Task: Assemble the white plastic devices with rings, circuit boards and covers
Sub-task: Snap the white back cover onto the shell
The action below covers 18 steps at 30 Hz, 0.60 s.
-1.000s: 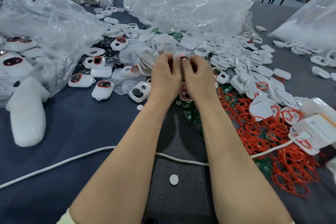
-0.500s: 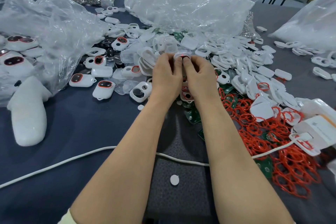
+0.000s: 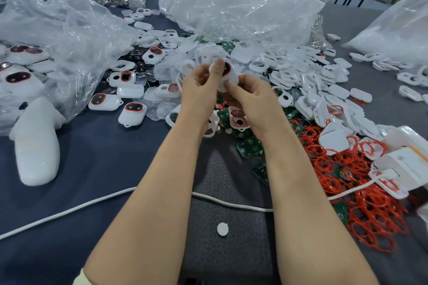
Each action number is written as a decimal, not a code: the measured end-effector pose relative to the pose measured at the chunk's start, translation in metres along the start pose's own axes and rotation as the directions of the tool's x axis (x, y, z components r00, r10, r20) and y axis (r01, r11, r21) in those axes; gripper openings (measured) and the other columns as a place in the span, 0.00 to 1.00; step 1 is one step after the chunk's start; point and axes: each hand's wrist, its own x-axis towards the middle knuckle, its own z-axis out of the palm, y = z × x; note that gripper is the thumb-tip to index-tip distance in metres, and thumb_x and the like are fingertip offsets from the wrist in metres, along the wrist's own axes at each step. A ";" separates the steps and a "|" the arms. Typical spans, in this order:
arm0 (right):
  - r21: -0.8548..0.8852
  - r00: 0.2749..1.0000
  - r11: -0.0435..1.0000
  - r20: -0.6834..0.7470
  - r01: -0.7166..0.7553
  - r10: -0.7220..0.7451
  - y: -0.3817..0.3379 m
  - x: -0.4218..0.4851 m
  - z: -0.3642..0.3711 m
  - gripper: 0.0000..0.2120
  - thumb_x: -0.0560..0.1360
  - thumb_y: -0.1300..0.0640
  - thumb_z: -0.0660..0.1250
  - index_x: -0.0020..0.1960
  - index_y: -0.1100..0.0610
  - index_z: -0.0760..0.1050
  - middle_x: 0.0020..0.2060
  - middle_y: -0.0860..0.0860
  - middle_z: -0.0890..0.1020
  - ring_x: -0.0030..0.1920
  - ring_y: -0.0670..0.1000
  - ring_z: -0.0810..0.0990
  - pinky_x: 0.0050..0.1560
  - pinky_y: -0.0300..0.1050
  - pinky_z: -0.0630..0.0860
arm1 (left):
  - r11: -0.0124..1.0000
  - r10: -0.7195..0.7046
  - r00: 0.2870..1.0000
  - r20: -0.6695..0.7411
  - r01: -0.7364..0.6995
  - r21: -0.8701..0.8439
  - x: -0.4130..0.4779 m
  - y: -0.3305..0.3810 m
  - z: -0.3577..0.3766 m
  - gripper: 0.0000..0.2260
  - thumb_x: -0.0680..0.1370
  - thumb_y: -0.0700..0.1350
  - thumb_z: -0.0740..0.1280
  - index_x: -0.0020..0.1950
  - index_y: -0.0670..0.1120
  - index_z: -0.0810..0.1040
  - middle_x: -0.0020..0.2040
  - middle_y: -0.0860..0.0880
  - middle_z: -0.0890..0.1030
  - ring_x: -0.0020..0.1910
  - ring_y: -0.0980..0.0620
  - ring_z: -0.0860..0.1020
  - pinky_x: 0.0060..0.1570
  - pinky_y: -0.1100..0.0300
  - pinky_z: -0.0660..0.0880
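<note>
Both hands hold one white plastic device (image 3: 228, 74) with a red ring and a dark window above the middle of the table. My left hand (image 3: 200, 90) pinches its upper left end, thumb on top. My right hand (image 3: 251, 97) grips its lower right end. A heap of white covers and shells (image 3: 301, 81) lies behind and to the right. Red rings (image 3: 361, 196) pile up at the right, with green circuit boards (image 3: 250, 147) under my right wrist. Finished devices (image 3: 133, 112) lie to the left.
Crumpled clear plastic bags (image 3: 231, 7) fill the back and left (image 3: 58, 30). A white foam piece (image 3: 37, 143) lies at the left. A white cable (image 3: 92, 203) crosses the dark mat (image 3: 222, 192), where a small white disc (image 3: 222, 229) sits. A white box (image 3: 407, 164) stands at the right.
My hands have parted a little and turned the device, so its red-ringed face now shows between them; before, the fingers of both hands covered it.
</note>
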 end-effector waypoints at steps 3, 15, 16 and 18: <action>0.131 0.998 0.991 0.055 0.000 -0.007 -0.001 -0.001 0.000 0.05 0.78 0.62 0.65 0.45 0.57 0.78 0.35 0.48 0.81 0.35 0.43 0.78 0.42 0.37 0.76 | 0.993 -0.037 0.998 0.042 0.041 -0.114 0.002 0.003 -0.005 0.11 0.80 0.47 0.64 0.43 0.42 0.77 0.49 0.35 0.79 0.48 0.41 0.77 0.50 0.47 0.73; 0.293 0.965 0.954 -0.228 -0.061 0.132 0.000 0.005 0.000 0.15 0.83 0.57 0.57 0.46 0.63 0.78 0.36 0.55 0.84 0.36 0.48 0.84 0.39 0.39 0.81 | 0.999 -0.006 0.989 0.148 -0.001 0.049 -0.001 -0.009 0.002 0.08 0.80 0.49 0.65 0.49 0.45 0.80 0.44 0.46 0.83 0.44 0.51 0.81 0.53 0.55 0.78; 0.219 0.957 0.975 -0.270 -0.044 0.104 0.001 0.006 0.000 0.16 0.83 0.56 0.56 0.47 0.64 0.78 0.39 0.57 0.84 0.39 0.51 0.84 0.43 0.44 0.82 | 0.990 0.033 0.987 0.159 -0.054 0.131 -0.002 -0.011 0.004 0.07 0.80 0.48 0.65 0.48 0.46 0.80 0.45 0.46 0.84 0.45 0.51 0.81 0.53 0.55 0.78; -0.090 0.947 0.996 -0.322 -0.019 -0.011 0.004 0.007 0.000 0.19 0.83 0.53 0.55 0.44 0.63 0.79 0.40 0.57 0.83 0.42 0.54 0.82 0.46 0.51 0.79 | 0.954 0.117 0.981 0.155 -0.154 0.256 -0.003 -0.014 0.006 0.07 0.81 0.47 0.64 0.45 0.48 0.79 0.41 0.50 0.82 0.40 0.55 0.80 0.47 0.60 0.77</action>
